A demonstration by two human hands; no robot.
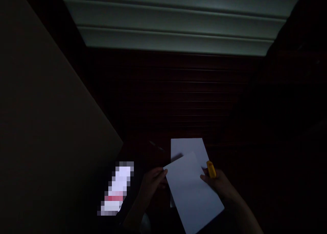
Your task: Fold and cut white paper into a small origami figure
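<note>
A white sheet of paper (192, 193) is held up at a tilt between my two hands. My left hand (154, 179) pinches its upper left corner between thumb and fingers. On the other side, my right hand (217, 183) grips the sheet's right edge with the thumb on top. A yellow object (211, 169), perhaps the handle of a utility knife, is also in my right hand; its far end is hidden. Beneath the held sheet lies more white paper (189, 143), partly covered.
A thin pen-like object (156, 146) lies on the dark table left of the papers. Farther left glows a blurred bright screen (116, 189). A pale wall (51, 125) stands at the left, and a light slatted shutter or blind (173, 22) hangs beyond dark slats.
</note>
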